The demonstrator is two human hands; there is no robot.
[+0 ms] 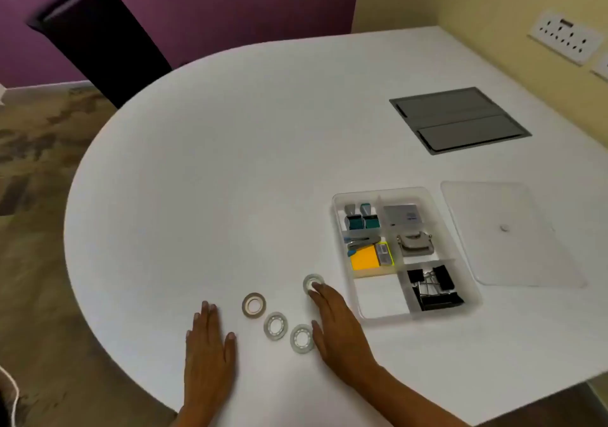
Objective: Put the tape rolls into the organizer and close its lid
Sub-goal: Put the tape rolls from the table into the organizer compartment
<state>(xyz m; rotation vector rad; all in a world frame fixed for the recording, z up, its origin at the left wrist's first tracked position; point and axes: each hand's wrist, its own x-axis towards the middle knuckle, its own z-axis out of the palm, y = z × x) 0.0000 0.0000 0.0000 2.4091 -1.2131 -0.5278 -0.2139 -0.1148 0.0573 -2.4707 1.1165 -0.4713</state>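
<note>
your left hand (210, 344) lies flat on the white table (230, 180), fingers spread, its grip on nothing. your right hand (339, 324) reaches to the farthest tape roll (312, 282), fingertips (316, 290) on its near edge; the grip is loose, not pinching it. three more rolls lie flat in a line between your hands: a brownish roll (253, 305), a clear roll (275, 325), and a third roll (301, 339) just beside your right thumb. the open organizer (460, 262) sits to the right, its near-left compartment (381, 295) bare. the clear lid (506, 232) lies flat beside it.
</note>
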